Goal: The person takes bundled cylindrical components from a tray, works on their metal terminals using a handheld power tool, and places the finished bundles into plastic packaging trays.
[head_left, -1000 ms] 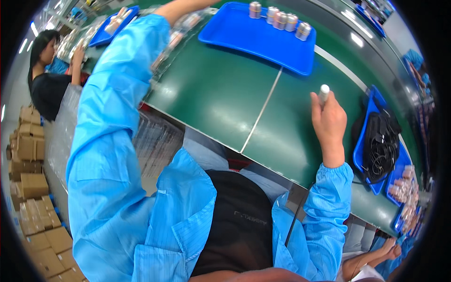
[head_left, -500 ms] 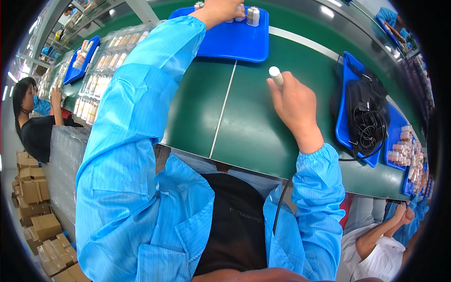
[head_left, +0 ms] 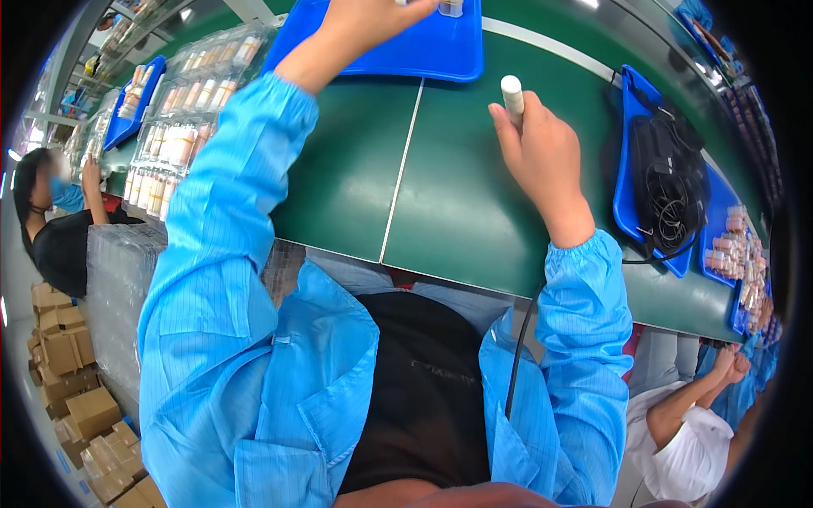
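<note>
My right hand [head_left: 546, 157] is closed around a small white-capped tube [head_left: 511, 91], held upright above the green table. At the top edge, my left hand [head_left: 360, 30] reaches over a blue tray [head_left: 415, 63]. Its fingertips are partly cut off by the picture's edge; a pale bit shows beside the thumb, too little to name. In the same tray, to the right of my left hand, stands a small clear-bodied container [head_left: 451, 8], also cut off at the top.
To the right, a blue tray [head_left: 627, 203] holds a black bag and cables [head_left: 669, 190]. Beyond it, another tray carries many pinkish bottles [head_left: 732, 254]. Clear packs of tubes [head_left: 182, 144] are stacked left. Cardboard boxes [head_left: 89, 411] lie lower left. Other people sit on both sides.
My left hand has drawn leftward from the containers in the tray. My right hand still holds the tube, slightly higher and further right in the picture. The tray sits higher in view.
</note>
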`<move>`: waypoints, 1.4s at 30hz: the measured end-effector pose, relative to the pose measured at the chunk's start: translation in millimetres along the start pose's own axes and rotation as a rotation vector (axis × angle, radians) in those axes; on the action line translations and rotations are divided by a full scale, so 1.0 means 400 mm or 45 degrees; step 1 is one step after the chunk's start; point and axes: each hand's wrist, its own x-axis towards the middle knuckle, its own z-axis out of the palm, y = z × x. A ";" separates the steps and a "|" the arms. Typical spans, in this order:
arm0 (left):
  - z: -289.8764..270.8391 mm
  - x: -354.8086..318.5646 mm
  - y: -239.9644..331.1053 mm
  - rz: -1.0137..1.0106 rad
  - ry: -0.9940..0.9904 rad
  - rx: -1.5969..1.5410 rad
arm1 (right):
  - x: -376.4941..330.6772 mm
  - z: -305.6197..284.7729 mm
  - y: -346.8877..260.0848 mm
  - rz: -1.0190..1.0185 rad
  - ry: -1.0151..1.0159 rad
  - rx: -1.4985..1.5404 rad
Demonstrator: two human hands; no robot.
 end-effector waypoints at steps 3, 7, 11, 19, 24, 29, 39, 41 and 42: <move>-0.060 -0.087 0.116 -0.162 -0.228 -0.651 | 0.006 0.010 0.006 0.019 0.022 0.038; -0.047 -0.184 0.226 -0.308 -0.459 -0.946 | 0.002 0.019 0.031 0.147 0.055 0.119; -0.027 -0.232 0.258 -0.396 -0.530 -1.042 | -0.003 0.010 0.040 0.363 0.067 0.302; -0.019 -0.250 0.283 -0.351 -0.485 -1.090 | 0.002 -0.079 0.000 0.337 0.392 1.081; -0.014 -0.247 0.291 -0.378 -0.495 -1.044 | -0.011 -0.069 -0.008 0.284 0.316 1.083; 0.002 -0.262 0.292 -0.381 -0.398 -1.120 | -0.019 -0.049 -0.007 0.243 0.261 1.021; -0.002 -0.251 0.294 -0.324 -0.404 -1.088 | -0.017 -0.032 -0.006 0.246 0.222 0.842; -0.004 -0.250 0.297 -0.337 -0.419 -1.101 | -0.019 -0.029 -0.007 0.228 0.236 0.822; -0.005 -0.250 0.297 -0.341 -0.425 -1.101 | -0.019 -0.032 -0.009 0.264 0.207 0.797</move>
